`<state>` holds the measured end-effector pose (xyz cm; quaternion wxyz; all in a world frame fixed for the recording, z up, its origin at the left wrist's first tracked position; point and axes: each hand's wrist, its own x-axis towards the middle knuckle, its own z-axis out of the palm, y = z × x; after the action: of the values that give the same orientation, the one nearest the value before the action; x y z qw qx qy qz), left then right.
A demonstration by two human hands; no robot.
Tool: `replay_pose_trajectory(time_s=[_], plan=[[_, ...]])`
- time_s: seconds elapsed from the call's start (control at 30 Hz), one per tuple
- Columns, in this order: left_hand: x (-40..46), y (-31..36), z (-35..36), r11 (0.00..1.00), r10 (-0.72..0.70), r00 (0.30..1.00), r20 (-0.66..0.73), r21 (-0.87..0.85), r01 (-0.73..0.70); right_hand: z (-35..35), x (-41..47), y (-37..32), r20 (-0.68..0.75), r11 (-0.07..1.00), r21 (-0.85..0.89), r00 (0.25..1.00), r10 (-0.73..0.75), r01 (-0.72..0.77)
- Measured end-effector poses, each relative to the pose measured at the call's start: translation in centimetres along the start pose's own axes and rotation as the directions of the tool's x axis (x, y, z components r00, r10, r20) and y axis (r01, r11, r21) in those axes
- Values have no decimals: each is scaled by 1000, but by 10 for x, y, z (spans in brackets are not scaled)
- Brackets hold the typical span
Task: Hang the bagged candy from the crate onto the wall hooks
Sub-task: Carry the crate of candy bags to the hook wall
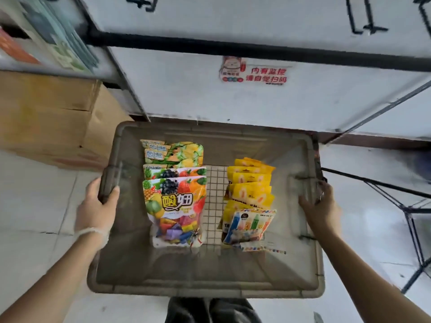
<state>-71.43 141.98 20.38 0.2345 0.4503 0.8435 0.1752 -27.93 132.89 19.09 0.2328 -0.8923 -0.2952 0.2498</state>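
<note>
A grey plastic crate (205, 284) fills the middle of the view, in front of a white wall panel (210, 99). My left hand (98, 206) grips its left rim. My right hand (320, 206) grips the right rim. Inside on the left lies a stack of fruit-printed candy bags (176, 206). On the right lie several yellow candy bags (251, 183), with a bag showing coloured crayon figures (249, 226) on top near me. Black wall hooks (363, 17) stick out of the panel at the top edge, blurred.
Cardboard boxes (51, 117) stand on the floor to the left. A black wire rack (410, 206) stands to the right of the crate. A red-lettered sticker (254, 72) is on the wall panel. Packaged goods (58, 43) hang at the upper left.
</note>
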Motion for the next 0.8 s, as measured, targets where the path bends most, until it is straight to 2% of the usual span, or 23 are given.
replay_pose_trajectory(time_s=[0.17,0.27,0.53,0.7,0.8], plan=[[52,-45,88,1000,0,1000,18,-1,0,88,44,45,-29,1000,9,1000,9,-9],[77,-73,130,999,-5,1000,-19,41,6,130,65,63,-80,998,57,997,-18,23],[107,-108,194,999,2,998,-63,54,1,188,96,85,-95,999,16,994,-46,48],[118,-101,202,998,13,998,-61,59,-10,190,108,74,-90,988,-120,990,-105,94],[120,-88,198,985,50,999,12,163,-51,188,103,64,-31,953,-297,997,-69,57]])
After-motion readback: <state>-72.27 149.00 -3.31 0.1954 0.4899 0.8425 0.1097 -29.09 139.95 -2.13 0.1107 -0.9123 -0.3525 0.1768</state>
